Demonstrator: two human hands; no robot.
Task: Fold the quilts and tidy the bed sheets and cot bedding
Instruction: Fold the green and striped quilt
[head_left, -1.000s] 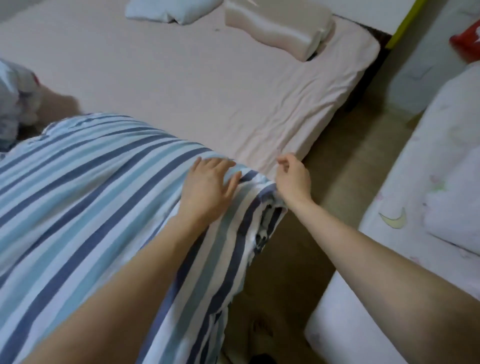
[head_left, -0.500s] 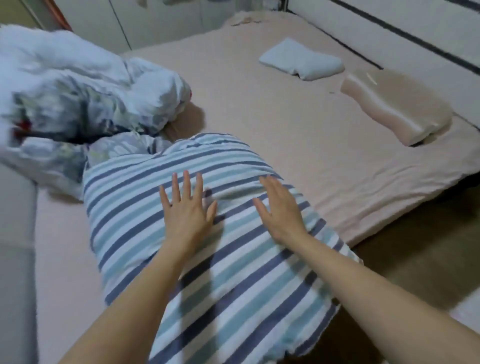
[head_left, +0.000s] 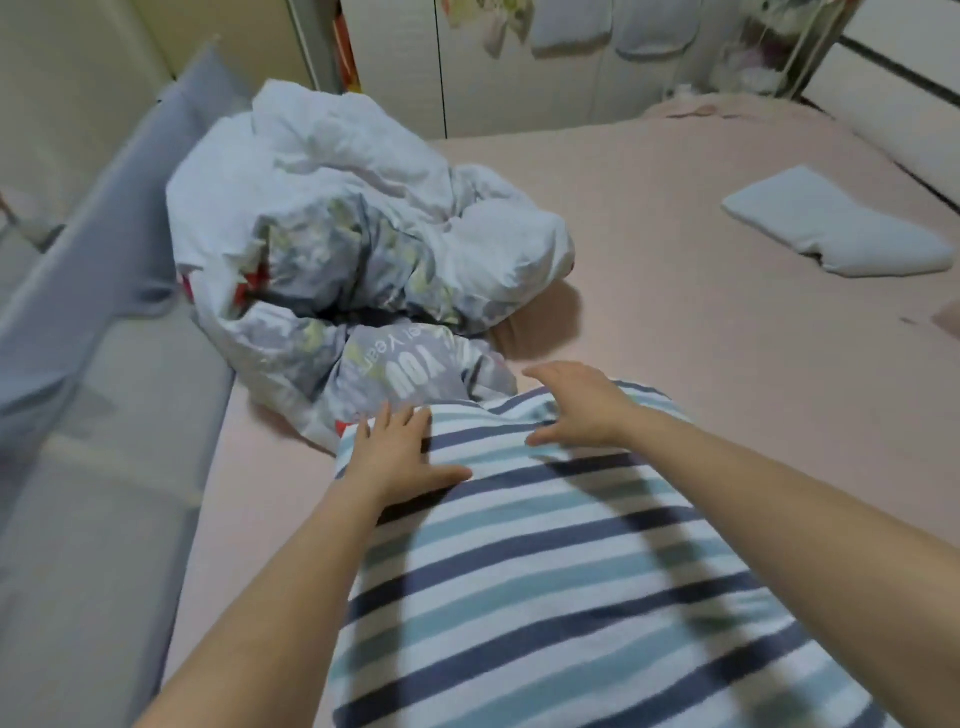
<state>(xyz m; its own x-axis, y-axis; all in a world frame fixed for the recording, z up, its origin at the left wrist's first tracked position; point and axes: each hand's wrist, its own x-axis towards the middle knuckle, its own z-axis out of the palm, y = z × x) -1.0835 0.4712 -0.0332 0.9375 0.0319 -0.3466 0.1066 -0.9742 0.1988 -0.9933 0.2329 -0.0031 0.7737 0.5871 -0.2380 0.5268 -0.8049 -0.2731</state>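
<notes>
On the pink bed sheet (head_left: 701, 270), striped quilt (head_left: 545, 571) looks folded, left hand (head_left: 400, 457) flat on it, right hand (head_left: 582, 410) open, holding nothing; crumpled printed quilt (head_left: 353, 244) just beyond remains unfolded.

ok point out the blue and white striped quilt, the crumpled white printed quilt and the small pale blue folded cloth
blue and white striped quilt (head_left: 545, 587), head view, middle of its striped top
crumpled white printed quilt (head_left: 363, 228), head view, centre of the heap
small pale blue folded cloth (head_left: 836, 223), head view, its flat top

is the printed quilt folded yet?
No, the printed quilt lies in a crumpled heap on the pink sheet, beyond the striped quilt.
</notes>
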